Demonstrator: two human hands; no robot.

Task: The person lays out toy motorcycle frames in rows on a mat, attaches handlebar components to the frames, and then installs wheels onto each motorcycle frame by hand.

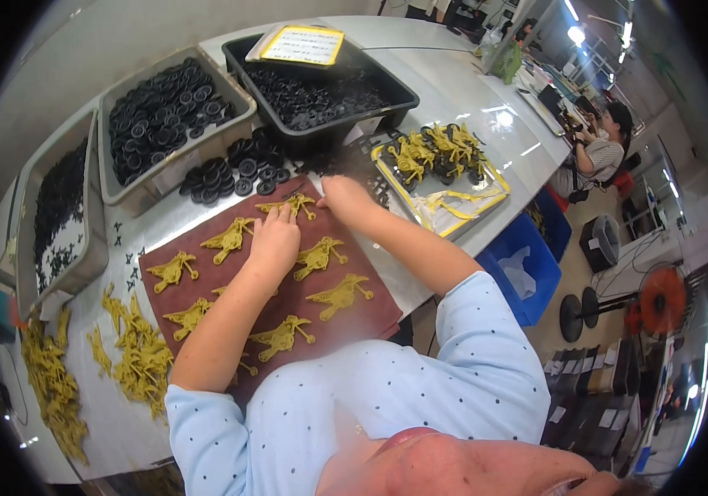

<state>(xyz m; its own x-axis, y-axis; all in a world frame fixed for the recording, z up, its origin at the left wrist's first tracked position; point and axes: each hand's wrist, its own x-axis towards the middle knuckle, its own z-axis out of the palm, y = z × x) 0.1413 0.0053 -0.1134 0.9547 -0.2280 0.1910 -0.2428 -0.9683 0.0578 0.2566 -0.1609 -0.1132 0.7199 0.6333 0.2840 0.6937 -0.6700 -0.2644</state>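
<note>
A yellow plastic part, shaped like a small bike frame, lies at the far edge of a dark red mat. My left hand has its fingers closed down on this part, steadying it against the mat. At the part's right end is my right hand, its fingers pinched together; whatever is between them is too small or hidden to tell. Several matching yellow parts lie spaced out over the mat, some partly covered by my left forearm. Beyond the mat sits a pile of black toy wheels.
Grey bins hold black wheels and small black pieces. A black bin stands farther back. Right of the mat, a yellow-edged tray carries assembled yellow-and-black pieces. Loose yellow parts heap at left; a blue bin is below the table.
</note>
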